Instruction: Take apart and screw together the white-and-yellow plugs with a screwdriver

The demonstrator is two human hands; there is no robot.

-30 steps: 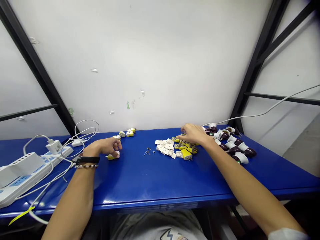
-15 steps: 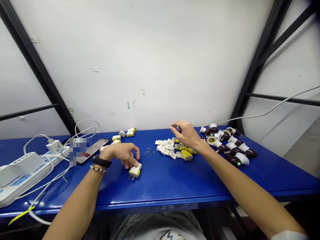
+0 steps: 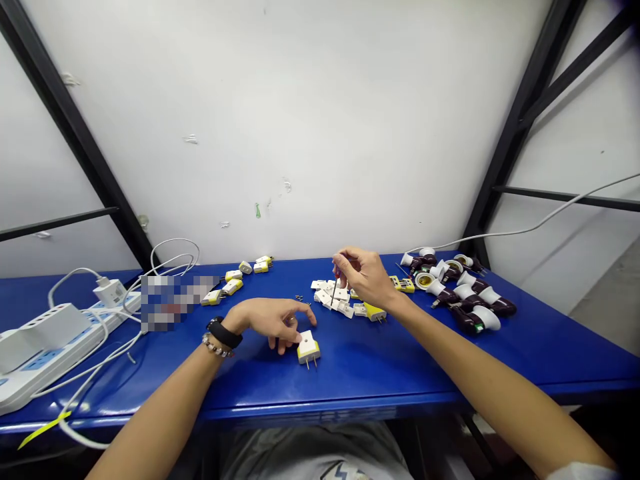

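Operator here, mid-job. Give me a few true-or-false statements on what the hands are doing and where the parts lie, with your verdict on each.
1. The right hand holds a small screwdriver. True.
2. The left hand holds a screwdriver as well. False: its fingers are beside a white-and-yellow plug.
3. That plug's two metal prongs point toward the person. True.
4. The dark-red lamp holders lie at the left end of the blue table. False: they lie at its right end.
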